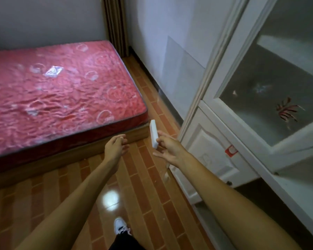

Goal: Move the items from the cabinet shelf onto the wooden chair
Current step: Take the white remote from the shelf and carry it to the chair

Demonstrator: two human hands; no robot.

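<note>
Pinching a slim white block [154, 134] by its lower end with the right hand [169, 149], upright in the air over the tiled floor [152, 195], between the corner of the red mattress [61, 96] and the white cabinet [211, 141]. Holding nothing in the left hand [116, 147], fingers relaxed and loosely spread, near the block but apart from it.

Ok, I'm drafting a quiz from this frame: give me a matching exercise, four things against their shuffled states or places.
Things: 1 right hand; 2 left hand; 3 mattress; 4 white shoe.
States: A on the floor, bottom of view; B pinches a white block; C red, left of the cabinet; D open, holds nothing.
Pairs: 1-B, 2-D, 3-C, 4-A.
</note>
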